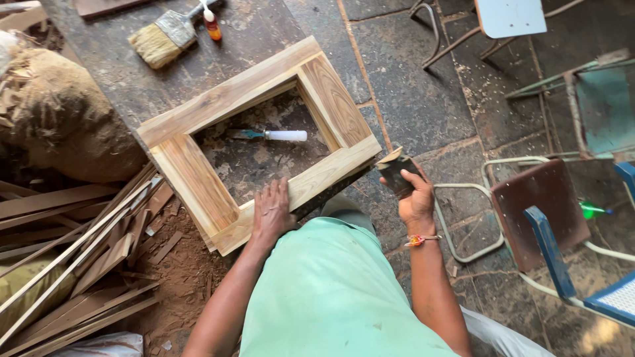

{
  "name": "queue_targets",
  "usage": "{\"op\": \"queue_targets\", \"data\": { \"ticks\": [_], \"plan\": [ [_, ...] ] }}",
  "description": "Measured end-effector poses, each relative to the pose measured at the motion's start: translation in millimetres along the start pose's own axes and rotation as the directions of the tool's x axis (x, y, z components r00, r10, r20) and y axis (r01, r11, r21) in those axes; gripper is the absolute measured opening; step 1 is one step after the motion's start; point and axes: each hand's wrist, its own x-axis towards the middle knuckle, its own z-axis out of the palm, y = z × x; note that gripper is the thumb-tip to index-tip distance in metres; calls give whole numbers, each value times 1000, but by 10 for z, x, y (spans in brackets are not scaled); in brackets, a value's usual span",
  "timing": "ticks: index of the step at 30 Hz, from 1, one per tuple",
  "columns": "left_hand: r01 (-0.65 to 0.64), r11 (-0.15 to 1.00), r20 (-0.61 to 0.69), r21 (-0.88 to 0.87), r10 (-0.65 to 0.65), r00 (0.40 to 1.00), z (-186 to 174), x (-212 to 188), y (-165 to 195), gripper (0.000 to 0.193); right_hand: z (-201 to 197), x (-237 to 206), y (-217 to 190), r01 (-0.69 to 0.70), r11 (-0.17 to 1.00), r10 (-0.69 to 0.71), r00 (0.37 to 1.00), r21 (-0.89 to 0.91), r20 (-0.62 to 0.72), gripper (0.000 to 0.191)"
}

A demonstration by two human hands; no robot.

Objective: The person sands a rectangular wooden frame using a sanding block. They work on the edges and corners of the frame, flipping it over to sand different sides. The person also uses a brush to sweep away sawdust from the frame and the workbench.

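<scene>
My left hand (pixel 272 215) lies flat, fingers spread, grip released, pressing on the near rail of the wooden frame (pixel 258 142). My right hand (pixel 417 201) has its grip clenched around a dark sanding block (pixel 395 172), held just off the frame's near right corner, touching or almost touching the edge; I cannot tell which. An orange thread band sits on that wrist.

One frame, rectangular, pale wood with four rails, lies tilted on the dark tabletop (pixel 264 30), its near corner overhanging the edge. Inside the frame opening lies one chisel (pixel 268 135) with a white handle, flat on the tabletop. At the far end: one wide paintbrush (pixel 162 36) and one small orange bottle (pixel 211 25), just beside each other.

To the left, a burlap sack (pixel 63 119) and a heap of wood strips (pixel 73 258) on sawdust-covered floor. To the right, several metal chairs on stone floor: one brown-seated chair (pixel 539 205) near my right hand, a blue chair (pixel 595 291) past it. My green shirt (pixel 331 291) blocks the lower tabletop edge.
</scene>
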Motion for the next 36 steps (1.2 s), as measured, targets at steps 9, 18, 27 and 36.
{"op": "queue_targets", "data": {
  "ticks": [9,18,27,36],
  "plan": [
    [19,995,179,-97,-1,984,110,-42,-366,74,271,51,32,157,739,-87,986,-655,139,37],
    [70,987,-242,-148,-104,965,81,-43,-280,60,461,168,410,698,-421,-100,598,-579,795,41],
    [72,989,-394,-126,-116,912,129,-85,-253,49,419,281,607,655,-451,-4,677,-606,736,47],
    [102,992,-357,-70,-121,926,332,-10,-330,54,604,223,684,685,-412,-22,653,-602,757,49]
  ]
}}
